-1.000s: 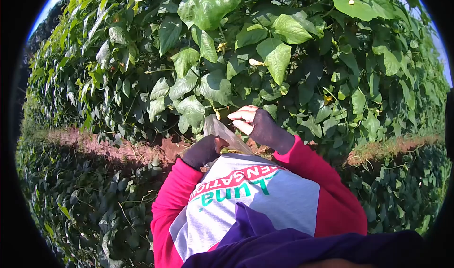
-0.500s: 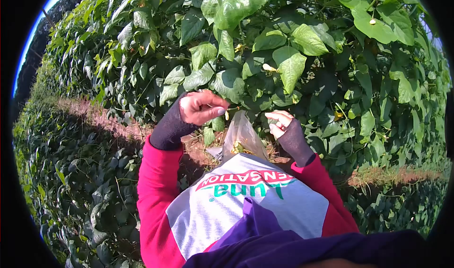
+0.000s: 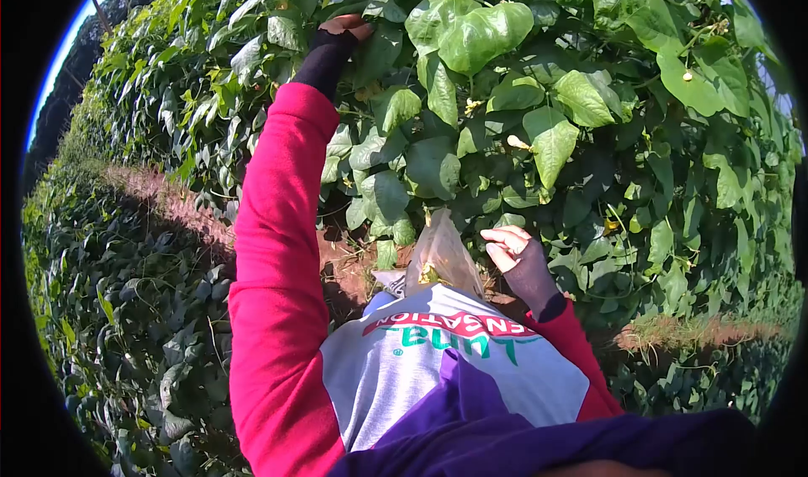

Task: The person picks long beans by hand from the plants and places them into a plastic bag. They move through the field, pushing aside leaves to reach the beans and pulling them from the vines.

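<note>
My left hand (image 3: 345, 26), in a dark fingerless sleeve, is stretched up among the leaves (image 3: 380, 54) of a climbing plant. Foliage and shade hide most of its fingers, so its grip does not show. Lower down, my right hand (image 3: 512, 248) is held beside a clear plastic bag (image 3: 448, 245), with fingers curled together and pressed toward the thumb. Whatever it may hold is hidden. The bag hangs in front of my body, with small yellow-green pieces (image 3: 429, 272) inside, too small to name.
Dense green vines fill the front, with a pale flower bud (image 3: 518, 143) and a yellow flower (image 3: 611, 224) among them. A strip of reddish soil (image 3: 172, 199) runs along the left, beside another row of low leafy plants (image 3: 143, 334).
My left hand has moved from near the bag, where it held a small pale yellow piece, up into the foliage. My right hand stays beside the bag, slightly lower. The view has shifted a little.
</note>
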`<state>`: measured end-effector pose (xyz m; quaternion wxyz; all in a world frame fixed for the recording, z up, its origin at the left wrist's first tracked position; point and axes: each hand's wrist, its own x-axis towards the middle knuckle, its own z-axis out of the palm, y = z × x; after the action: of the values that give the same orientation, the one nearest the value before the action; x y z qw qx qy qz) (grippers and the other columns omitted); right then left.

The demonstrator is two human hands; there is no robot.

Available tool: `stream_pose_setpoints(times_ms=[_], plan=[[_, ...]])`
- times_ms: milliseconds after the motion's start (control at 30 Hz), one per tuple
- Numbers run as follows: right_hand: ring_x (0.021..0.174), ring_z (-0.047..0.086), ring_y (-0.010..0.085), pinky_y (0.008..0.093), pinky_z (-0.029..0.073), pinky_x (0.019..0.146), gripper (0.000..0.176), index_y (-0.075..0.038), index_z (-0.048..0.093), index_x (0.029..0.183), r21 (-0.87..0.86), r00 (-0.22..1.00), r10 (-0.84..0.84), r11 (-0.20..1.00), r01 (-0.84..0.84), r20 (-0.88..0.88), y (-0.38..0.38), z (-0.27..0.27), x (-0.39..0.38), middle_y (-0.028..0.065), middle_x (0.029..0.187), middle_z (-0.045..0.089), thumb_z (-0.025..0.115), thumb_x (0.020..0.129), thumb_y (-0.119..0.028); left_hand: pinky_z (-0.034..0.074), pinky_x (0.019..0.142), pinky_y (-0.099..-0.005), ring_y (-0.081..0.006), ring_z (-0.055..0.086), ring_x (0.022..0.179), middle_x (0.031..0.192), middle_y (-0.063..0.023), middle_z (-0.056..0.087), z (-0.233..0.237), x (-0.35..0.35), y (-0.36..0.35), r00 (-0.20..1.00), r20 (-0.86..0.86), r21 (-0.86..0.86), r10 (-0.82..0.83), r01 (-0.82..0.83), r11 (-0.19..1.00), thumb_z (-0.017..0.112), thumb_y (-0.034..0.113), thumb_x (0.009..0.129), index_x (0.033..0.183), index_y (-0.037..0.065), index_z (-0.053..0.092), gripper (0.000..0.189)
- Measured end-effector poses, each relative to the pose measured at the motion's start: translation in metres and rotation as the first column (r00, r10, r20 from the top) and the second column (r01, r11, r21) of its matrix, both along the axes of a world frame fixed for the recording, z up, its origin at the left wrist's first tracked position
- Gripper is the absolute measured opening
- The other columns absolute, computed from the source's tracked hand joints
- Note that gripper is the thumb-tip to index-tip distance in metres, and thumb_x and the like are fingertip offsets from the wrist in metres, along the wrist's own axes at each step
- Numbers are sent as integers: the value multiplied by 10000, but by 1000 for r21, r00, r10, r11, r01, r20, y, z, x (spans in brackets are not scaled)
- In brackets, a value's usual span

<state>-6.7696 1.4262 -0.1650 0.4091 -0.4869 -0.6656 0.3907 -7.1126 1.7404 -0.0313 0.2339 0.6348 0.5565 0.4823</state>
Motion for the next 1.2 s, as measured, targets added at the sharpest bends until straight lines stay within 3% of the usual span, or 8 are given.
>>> stream_pose_setpoints(times_ms=[167,467,600,767,933,1000,1100,1200], plan=[[852,600,177,284,484,740,211,-10,674,1046,24,997,-68,997,69,-36,7,-2,-39,99,953,636,590,853,-28,453,582,-229,-49,595,652,759,-2,679,12,-1,-12,985,21,-43,-170,171,984,716,157,763,1060,53,706,315],[836,623,159,270,498,723,199,-8,671,1042,106,1000,-19,994,19,-3,28,8,-147,94,969,642,603,857,-38,524,655,-299,-181,658,648,727,-99,682,-2,-49,-39,935,-233,171,-268,311,935,653,115,730,889,25,706,189],[850,625,164,268,496,725,195,1,672,1039,114,999,-35,993,33,16,30,8,-191,99,949,646,599,860,-29,496,637,-230,-72,607,666,752,-21,671,-23,-75,-86,913,-79,102,-401,408,907,678,53,781,903,10,689,130],[860,628,210,296,498,733,199,3,676,1028,71,992,-122,990,123,-21,38,5,-228,123,955,660,589,850,-20,470,655,-219,-47,583,723,778,6,666,-103,-105,-171,582,361,-481,-729,785,389,680,84,834,869,40,698,59],[811,628,211,294,495,696,176,-12,681,1001,209,993,-76,976,56,88,65,44,-260,127,958,661,589,851,-18,508,818,-338,-255,663,859,920,-119,698,-204,-145,-193,266,-219,-594,-939,727,345,667,188,847,1030,29,698,244],[838,640,225,299,505,718,185,-14,684,1000,349,990,-102,935,62,96,87,69,-268,130,966,666,583,844,-6,504,815,-325,-228,659,888,963,-122,692,-197,-159,-198,294,-260,-548,-920,739,391,645,170,862,1061,8,679,259],[882,651,242,310,516,760,200,-14,685,1005,552,983,-162,829,88,86,131,115,-285,132,971,672,566,846,4,496,686,-268,-111,603,702,794,-45,669,-199,-184,-196,604,292,-475,-742,765,435,620,152,870,988,23,681,185],[891,654,240,314,517,768,197,-12,687,998,742,973,-215,665,85,82,204,141,-301,132,936,684,550,856,-21,474,650,-220,-52,549,685,768,6,628,-166,-200,-199,690,376,-434,-618,721,540,610,155,910,1009,9,658,182]])
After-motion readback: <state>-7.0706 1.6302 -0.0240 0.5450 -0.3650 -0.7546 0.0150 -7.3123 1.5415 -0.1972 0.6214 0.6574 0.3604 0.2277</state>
